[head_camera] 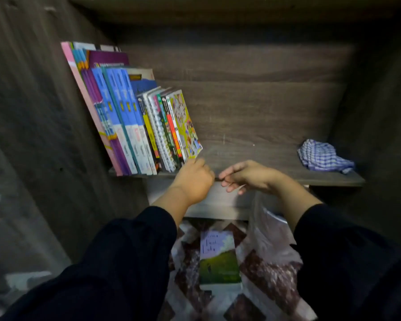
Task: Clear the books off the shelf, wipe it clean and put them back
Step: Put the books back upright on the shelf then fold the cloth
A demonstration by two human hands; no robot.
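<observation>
Wooden shelf (264, 158) holds leaning books (134, 121), checked cloth (322, 156).

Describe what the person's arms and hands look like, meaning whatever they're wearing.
Both arms wear long, loose, dark sleeves ending short of the wrists. The left hand and right hand are bare: no gloves, and no rings or watch visible.

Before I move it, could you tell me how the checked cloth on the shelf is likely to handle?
The cloth lies crumpled in soft folds, so it will probably hang limp when lifted. It looks thin, likely light. Pushed along the shelf, it would probably bunch rather than slide.
</observation>
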